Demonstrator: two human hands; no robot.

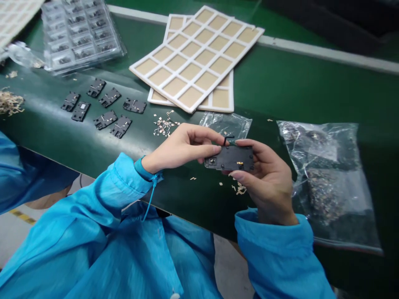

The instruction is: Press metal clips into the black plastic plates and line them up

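Left hand [182, 147] and right hand [268, 185] were together, pinching one black plastic plate [229, 158]; seven more plates [105, 119] lay on the green belt [280, 83] (none visibly worked yet).

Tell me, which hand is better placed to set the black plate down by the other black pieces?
The left hand looks better: it holds the black plate on the side nearer the other black pieces, while the right hand sits farther away, beside the clear plastic bag.

No lettering, label, brand or number can be read; any marks on the black plastic plate [229, 158] or the clear plastic bag [324, 182] are too small to tell.
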